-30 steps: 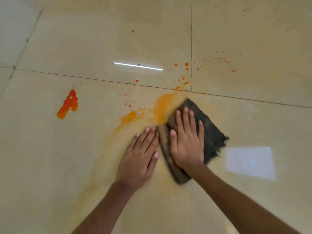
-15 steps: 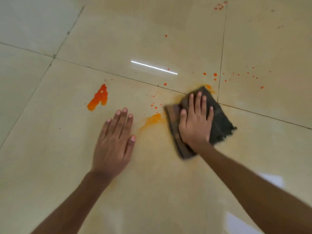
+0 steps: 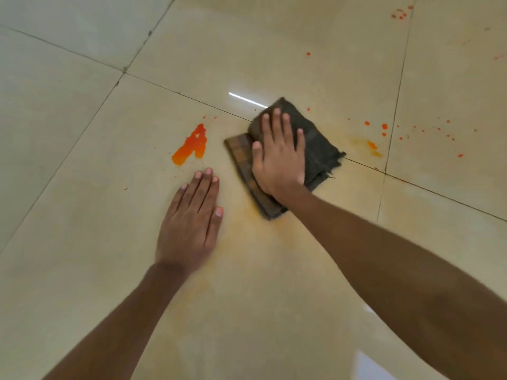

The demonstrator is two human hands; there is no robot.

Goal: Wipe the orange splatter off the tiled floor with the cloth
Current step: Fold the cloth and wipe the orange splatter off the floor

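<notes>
Swept left, the cloth (image 3: 318,144) sits under our flat, spread right hand (image 3: 279,160); middle now wiped, orange blob (image 3: 192,145) and droplets (image 3: 384,127) remain; left hand (image 3: 192,223) flat, empty, on tiled floor (image 3: 82,242).

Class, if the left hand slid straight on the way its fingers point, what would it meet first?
Probably the thick orange blob, just beyond the left hand; the cloth lies close beside that path, on the thumb side.
</notes>
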